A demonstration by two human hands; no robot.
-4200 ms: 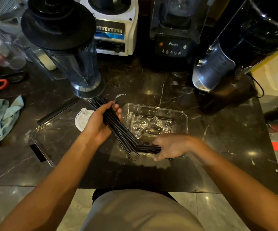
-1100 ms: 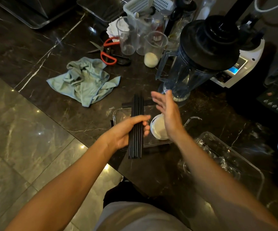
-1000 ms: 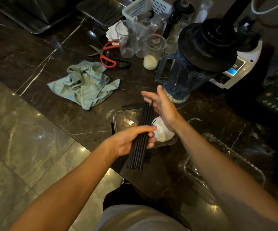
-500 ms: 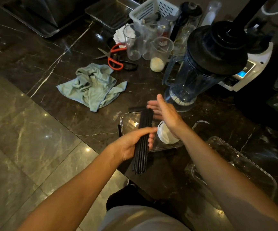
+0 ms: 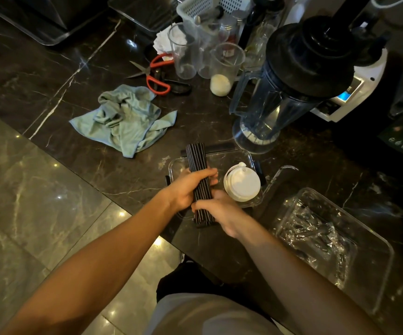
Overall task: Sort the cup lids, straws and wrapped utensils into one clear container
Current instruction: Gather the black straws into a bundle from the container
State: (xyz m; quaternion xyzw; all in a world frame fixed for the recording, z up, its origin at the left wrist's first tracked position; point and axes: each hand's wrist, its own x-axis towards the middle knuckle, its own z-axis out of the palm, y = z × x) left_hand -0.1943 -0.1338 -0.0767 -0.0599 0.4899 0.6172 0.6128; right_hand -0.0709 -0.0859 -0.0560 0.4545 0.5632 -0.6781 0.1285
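Observation:
A bundle of black straws (image 5: 196, 158) runs lengthwise over the left part of a clear rectangular container (image 5: 229, 154). My left hand (image 5: 190, 187) grips the bundle at its middle from the left. My right hand (image 5: 219, 212) holds the bundle's near end from the right. Inside that container, to the right of the straws, sits a stack of white cup lids (image 5: 242, 183). A second clear container (image 5: 374, 264) at the right holds the clear-wrapped utensils (image 5: 316, 234).
A blender jar with a black lid (image 5: 280, 93) stands just behind the containers. A green cloth (image 5: 127, 119), red-handled scissors (image 5: 156, 76) and clear measuring cups (image 5: 224, 66) lie farther back. The counter edge runs diagonally at my left, with tiled floor (image 5: 26, 201) below.
My right hand came back from the far end of the straws and now holds their near end. The bundle has settled lower over the container with the lids. The view shifted slightly.

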